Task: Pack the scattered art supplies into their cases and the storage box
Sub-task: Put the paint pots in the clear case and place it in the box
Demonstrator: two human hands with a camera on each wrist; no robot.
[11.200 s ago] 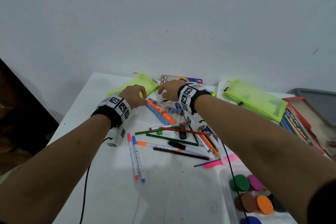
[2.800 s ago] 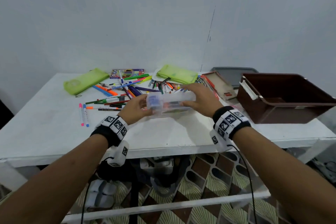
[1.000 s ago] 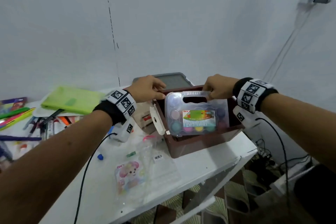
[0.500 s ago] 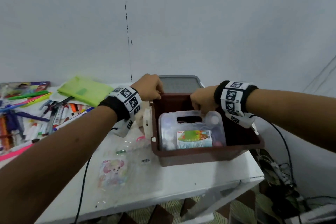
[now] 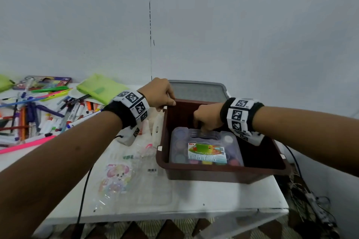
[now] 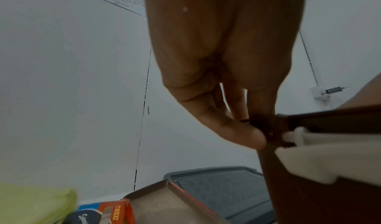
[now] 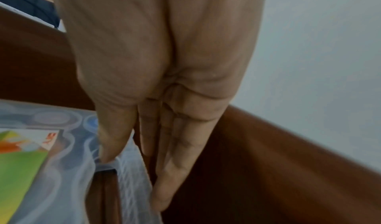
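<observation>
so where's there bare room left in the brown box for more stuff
The free patch is the box's right half, bordered by the paint case and the right wall, below the right hand, whose grip pinches the case handle. The left half is filled by the case. The left hand pinches the back left corner.

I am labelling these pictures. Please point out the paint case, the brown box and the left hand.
paint case [image 5: 207, 153]: head view, on its printed front label.
brown box [image 5: 209, 174]: head view, on its near outer wall.
left hand [image 5: 158, 93]: head view, on the back of the hand at the box's corner.
</observation>
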